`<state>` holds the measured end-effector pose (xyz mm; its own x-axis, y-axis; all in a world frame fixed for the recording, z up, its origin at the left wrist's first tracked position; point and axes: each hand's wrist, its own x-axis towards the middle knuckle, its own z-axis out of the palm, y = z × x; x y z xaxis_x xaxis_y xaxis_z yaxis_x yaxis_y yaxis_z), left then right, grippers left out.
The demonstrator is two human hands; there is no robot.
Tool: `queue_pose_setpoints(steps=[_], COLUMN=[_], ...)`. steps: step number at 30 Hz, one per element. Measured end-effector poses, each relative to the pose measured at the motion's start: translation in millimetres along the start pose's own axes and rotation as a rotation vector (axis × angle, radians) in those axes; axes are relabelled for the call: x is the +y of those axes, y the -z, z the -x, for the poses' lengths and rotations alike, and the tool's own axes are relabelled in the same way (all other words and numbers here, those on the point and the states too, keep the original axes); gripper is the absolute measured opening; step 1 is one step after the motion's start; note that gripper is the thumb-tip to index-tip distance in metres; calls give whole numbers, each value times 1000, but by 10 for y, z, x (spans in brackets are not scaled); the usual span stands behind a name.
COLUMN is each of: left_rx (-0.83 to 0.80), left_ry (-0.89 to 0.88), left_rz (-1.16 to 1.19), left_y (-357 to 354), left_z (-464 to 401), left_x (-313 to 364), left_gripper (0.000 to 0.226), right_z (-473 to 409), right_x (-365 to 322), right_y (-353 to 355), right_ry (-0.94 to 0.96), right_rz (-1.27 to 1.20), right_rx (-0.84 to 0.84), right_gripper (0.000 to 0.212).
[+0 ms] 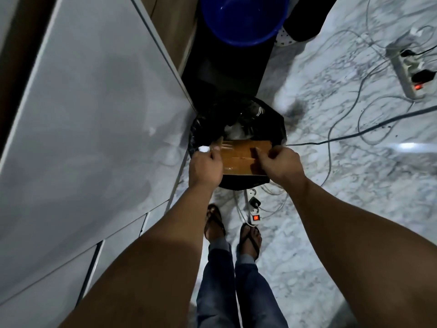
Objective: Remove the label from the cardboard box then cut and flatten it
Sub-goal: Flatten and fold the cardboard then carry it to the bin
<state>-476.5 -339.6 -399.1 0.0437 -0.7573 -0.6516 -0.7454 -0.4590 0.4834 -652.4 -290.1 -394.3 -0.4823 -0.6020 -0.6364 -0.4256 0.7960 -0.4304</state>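
Cardboard box [246,157] held by both end edges over bin [279,129].

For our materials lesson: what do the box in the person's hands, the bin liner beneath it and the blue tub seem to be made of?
Box: brown cardboard, matt, with a glossy strip that looks like clear tape.
Bin liner: thin black plastic film, judging by its crinkles and shiny highlights.
Blue tub: probably moulded plastic, smooth and slightly glossy.

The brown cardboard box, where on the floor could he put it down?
Bare marble floor lies right of his feet, below the cables. The big white tabletop on the left is bare too. It is crowded around the black bin under the brown cardboard box, by the white power strip and tangled cables.
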Motion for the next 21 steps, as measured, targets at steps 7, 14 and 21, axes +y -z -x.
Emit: queue_pose_setpoints(steps=[7,14,21], left_rx=[-230,-299,-228], left_ry=[79,72,-49], left_rz=[-244,-213,-210], left_y=[-52,-118,24], left_z=[-207,-179,-72], left_x=[-176,-262,-243], left_gripper=[65,79,72], right_z=[-77,-88,29], right_x=[11,130,31], right_y=[-113,-228,-109], right_ry=[22,23,163], right_rz=[13,237,355], right_rx=[-321,-344,-183], right_gripper=[48,99,89])
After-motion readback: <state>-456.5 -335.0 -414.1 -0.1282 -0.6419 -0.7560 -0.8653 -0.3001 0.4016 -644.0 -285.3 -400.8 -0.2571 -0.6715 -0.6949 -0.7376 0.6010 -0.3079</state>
